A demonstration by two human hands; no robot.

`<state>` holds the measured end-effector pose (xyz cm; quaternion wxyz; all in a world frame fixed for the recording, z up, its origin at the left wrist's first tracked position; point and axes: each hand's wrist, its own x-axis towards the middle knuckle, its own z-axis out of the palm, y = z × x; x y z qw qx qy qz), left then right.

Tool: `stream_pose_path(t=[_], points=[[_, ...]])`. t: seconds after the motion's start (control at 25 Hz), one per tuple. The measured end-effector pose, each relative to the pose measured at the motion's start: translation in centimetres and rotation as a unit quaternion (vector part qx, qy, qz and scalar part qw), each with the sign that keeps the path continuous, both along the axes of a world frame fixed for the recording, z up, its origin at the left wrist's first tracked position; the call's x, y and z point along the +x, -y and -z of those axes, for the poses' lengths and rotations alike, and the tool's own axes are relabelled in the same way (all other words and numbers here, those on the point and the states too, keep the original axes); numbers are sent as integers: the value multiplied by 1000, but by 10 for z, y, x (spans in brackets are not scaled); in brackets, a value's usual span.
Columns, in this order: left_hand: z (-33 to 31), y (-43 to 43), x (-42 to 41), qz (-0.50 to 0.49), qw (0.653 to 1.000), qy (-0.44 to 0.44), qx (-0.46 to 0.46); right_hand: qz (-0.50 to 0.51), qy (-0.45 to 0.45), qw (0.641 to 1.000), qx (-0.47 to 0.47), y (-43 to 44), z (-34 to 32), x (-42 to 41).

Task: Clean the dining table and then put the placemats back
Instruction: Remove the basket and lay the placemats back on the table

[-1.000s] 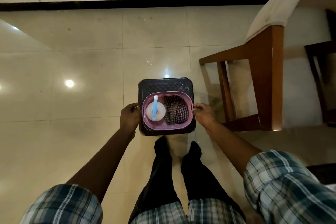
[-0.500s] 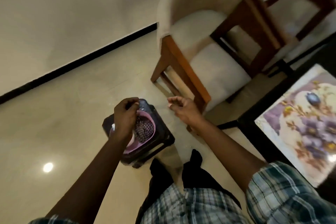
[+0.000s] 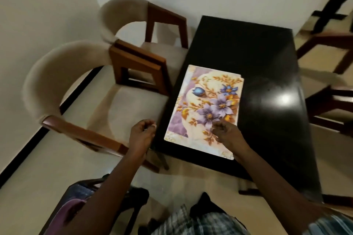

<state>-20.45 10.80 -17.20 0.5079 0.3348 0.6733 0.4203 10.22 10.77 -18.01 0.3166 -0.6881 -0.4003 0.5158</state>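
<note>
A stack of floral placemats (image 3: 205, 108) with purple and blue flowers lies on the near left part of the glossy black dining table (image 3: 267, 74). My right hand (image 3: 227, 133) hovers over the near end of the stack, fingers loosely curled, holding nothing that I can see. My left hand (image 3: 142, 134) is just off the table's left edge, fingers curled with nothing in them. The pink basket (image 3: 65, 213) sits on a dark stool at the bottom left, mostly hidden behind my left forearm.
Two cream upholstered chairs with wooden frames (image 3: 95, 89) stand along the table's left side. More wooden chairs (image 3: 328, 49) are on the right. A white wall runs behind, and beige tiled floor lies beneath me.
I let go of the pink basket and turned right toward the table. Both hands rose from the basket to the near end of the placemats.
</note>
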Motion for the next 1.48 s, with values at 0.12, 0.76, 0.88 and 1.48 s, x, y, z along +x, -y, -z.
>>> stream_pose_path(t=[0.12,0.76,0.88,1.48], points=[[21,-32,56,46,998,-15,-40,62,-17,997,-32,-2,22,65],[70,-97,109,144,948,-206,-197,159,-109,969,-151,4,85,86],[74,-99,112,151,936,-239,-209,175,-96,970,-137,3,88,77],[60,-117,81,146,961,-188,-142,200,-185,950,-155,-4,77,67]])
